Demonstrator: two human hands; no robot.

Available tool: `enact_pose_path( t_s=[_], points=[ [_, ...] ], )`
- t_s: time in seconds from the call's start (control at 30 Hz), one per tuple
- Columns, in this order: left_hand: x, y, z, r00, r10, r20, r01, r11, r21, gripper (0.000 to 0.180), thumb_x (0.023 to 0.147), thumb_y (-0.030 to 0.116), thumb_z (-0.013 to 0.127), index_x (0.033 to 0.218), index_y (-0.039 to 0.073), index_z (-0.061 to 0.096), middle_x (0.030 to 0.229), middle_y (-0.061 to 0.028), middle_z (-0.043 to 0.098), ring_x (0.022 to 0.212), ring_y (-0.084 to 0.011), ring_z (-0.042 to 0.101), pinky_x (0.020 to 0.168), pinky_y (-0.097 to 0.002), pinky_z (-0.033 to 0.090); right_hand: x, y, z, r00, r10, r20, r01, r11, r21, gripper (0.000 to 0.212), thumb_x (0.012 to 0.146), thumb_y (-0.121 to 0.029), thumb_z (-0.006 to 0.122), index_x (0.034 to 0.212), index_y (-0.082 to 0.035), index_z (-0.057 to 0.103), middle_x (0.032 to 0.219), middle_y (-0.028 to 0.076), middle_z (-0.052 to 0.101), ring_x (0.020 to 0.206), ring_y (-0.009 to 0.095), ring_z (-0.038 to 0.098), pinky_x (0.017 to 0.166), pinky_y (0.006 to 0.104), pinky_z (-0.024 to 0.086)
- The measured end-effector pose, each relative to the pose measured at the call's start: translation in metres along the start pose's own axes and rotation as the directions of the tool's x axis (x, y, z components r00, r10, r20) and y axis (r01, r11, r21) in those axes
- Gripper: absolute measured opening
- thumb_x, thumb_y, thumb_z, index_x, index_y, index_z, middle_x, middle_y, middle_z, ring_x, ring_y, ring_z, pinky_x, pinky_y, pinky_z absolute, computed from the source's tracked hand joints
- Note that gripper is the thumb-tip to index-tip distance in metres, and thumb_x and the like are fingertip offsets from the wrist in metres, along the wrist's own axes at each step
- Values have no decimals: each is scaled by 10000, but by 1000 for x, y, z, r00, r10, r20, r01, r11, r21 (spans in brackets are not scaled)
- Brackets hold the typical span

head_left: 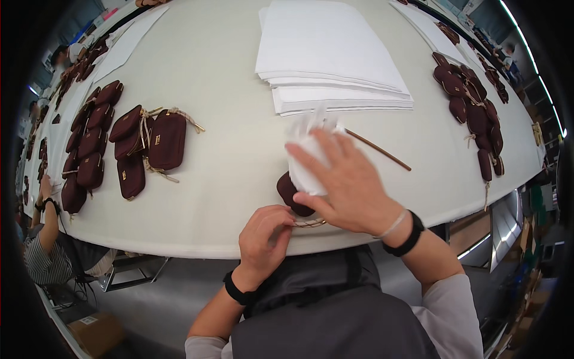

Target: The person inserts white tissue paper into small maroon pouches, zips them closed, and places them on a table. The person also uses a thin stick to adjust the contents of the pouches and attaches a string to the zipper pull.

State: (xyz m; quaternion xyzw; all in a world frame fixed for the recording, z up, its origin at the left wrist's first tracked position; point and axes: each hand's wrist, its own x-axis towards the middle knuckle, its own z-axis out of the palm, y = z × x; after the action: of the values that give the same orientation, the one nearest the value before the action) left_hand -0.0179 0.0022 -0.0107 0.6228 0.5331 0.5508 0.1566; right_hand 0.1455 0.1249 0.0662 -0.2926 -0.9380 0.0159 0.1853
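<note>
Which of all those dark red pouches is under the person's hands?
The lone pouch at the table's near edge, half covered by white paper under the right hand; the others lie in untouched groups.

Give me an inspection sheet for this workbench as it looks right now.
Surface: white table, curved by the lens.
Job's things: dark red pouch under crumpled white paper; braided cord at the table edge.
Clutter: paper stack, thin wooden stick, finished pouches at left and right.
Hands: left hand pinches the cord; right hand presses flat on the paper.
Cables: nothing seen.
Surroundings: another person's sleeve at left, cardboard box on the floor.
</note>
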Motion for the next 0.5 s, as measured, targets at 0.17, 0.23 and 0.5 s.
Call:
enact_pose_path(
  t_s=[0.17,0.23,0.5],
  points=[
    [-5,-1,-3,997,-72,43,72,997,-20,284,687,-172,658,885,31,650,900,-96,714,983,-289,704,842,-364,566,6,8,6,985,83,151,-111,976,189,674,855,-441,720,1438,-161,530,1391,259,482,1174,450,500,971,498,481],
    [2,-4,-6,998,-42,48,43,999,-22,277,685,-169,657,878,29,655,896,-90,715,982,-280,706,835,-360,567,22,8,-22,988,69,138,-102,964,247,705,841,-415,744,1453,-149,517,1394,263,479,1177,458,490,1020,497,442],
    [-1,-6,-12,997,-73,38,76,992,-104,238,690,-180,641,838,5,664,962,-115,690,957,-250,711,793,-341,595,-1,-22,6,995,-76,-65,79,996,39,673,823,-359,751,1437,-161,560,1438,237,464,1209,457,479,1040,509,409]
  ],
)
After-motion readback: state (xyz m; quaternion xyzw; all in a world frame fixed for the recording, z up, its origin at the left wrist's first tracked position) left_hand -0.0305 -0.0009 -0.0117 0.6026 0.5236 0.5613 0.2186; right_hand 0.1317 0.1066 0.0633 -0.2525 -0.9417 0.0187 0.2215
